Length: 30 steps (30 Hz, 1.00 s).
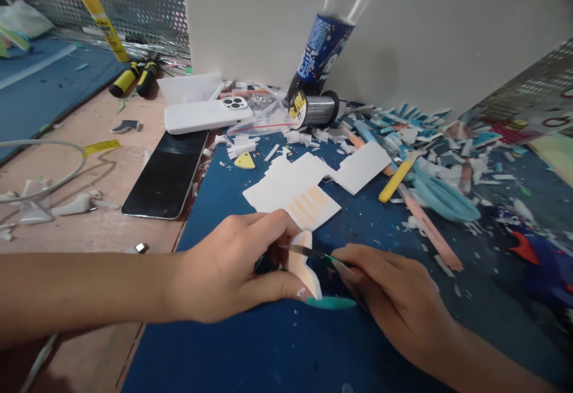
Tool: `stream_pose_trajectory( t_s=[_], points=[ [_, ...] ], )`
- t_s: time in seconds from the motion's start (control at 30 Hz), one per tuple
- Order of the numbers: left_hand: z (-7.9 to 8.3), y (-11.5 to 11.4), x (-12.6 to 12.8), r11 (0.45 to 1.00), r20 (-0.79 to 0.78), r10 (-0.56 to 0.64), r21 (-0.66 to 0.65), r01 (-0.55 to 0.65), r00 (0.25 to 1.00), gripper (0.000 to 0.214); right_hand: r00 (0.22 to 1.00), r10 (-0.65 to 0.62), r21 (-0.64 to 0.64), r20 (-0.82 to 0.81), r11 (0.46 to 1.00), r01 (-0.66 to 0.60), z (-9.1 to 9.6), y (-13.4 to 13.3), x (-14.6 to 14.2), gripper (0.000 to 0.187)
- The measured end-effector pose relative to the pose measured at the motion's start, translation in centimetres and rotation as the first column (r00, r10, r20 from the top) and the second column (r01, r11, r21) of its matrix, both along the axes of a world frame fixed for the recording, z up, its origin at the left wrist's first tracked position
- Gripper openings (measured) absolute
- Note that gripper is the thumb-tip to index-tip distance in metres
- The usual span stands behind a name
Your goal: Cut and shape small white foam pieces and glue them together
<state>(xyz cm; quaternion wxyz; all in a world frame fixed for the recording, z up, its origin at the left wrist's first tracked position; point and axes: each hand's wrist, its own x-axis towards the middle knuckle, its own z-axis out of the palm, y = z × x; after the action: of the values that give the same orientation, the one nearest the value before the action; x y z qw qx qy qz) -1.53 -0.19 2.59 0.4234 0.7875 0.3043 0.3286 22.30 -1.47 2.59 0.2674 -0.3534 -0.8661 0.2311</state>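
My left hand (244,262) pinches a small curved foam piece (305,271), white on one side and peach on its edge, between thumb and fingers. Across that piece lies the thin dark blade of a craft knife (311,253), and my right hand (389,297) is closed on its handle. Most of the handle is hidden by my fingers. Just under the foam, a flat teal strip (331,303) shows; I cannot tell what it belongs to. Beyond my hands lie white foam sheets (290,178), one bearing peach stripes.
On the blue mat (268,351), foam scraps (421,130) pile at the right, around light-blue scissor-like handles (443,193) and a yellow stick (398,176). Behind stand a bottle (324,47) and a wire spool (317,111). Two phones, a black one (165,172) and a white one (206,114), lie left.
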Motion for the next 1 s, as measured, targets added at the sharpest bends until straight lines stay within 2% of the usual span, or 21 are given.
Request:
stream_pose_trajectory(
  t_s=[0.23, 0.57, 0.7, 0.9, 1.0],
  points=[
    [0.58, 0.21, -0.01, 0.998, -0.019, -0.033, -0.053, 0.032, 0.999, 0.021, 1.0, 0.015, -0.023, -0.004, 1.0, -0.015, 0.01, -0.12, -0.07, 0.015],
    [-0.32, 0.14, 0.15, 0.994, 0.032, -0.063, -0.091, 0.065, 0.998, 0.022, 0.997, 0.073, -0.202, -0.037, 0.976, -0.079, 0.15, -0.17, -0.22, 0.021],
    [-0.21, 0.19, 0.23, 0.993, 0.032, -0.085, -0.076, 0.088, 0.996, 0.022, 0.996, 0.076, -0.206, -0.04, 0.975, -0.083, 0.36, -0.14, -0.51, 0.024],
    [0.32, 0.23, 0.24, 0.984, 0.034, -0.125, -0.126, 0.129, 0.992, 0.019, 0.996, 0.089, -0.195, 0.014, 0.977, -0.085, 0.93, -0.14, -0.88, 0.027],
    [0.15, 0.23, 0.07, 0.988, 0.028, -0.124, -0.086, 0.126, 0.992, 0.019, 0.996, 0.089, -0.155, 0.012, 0.984, -0.086, 0.92, -0.24, -0.67, 0.025]
  ],
)
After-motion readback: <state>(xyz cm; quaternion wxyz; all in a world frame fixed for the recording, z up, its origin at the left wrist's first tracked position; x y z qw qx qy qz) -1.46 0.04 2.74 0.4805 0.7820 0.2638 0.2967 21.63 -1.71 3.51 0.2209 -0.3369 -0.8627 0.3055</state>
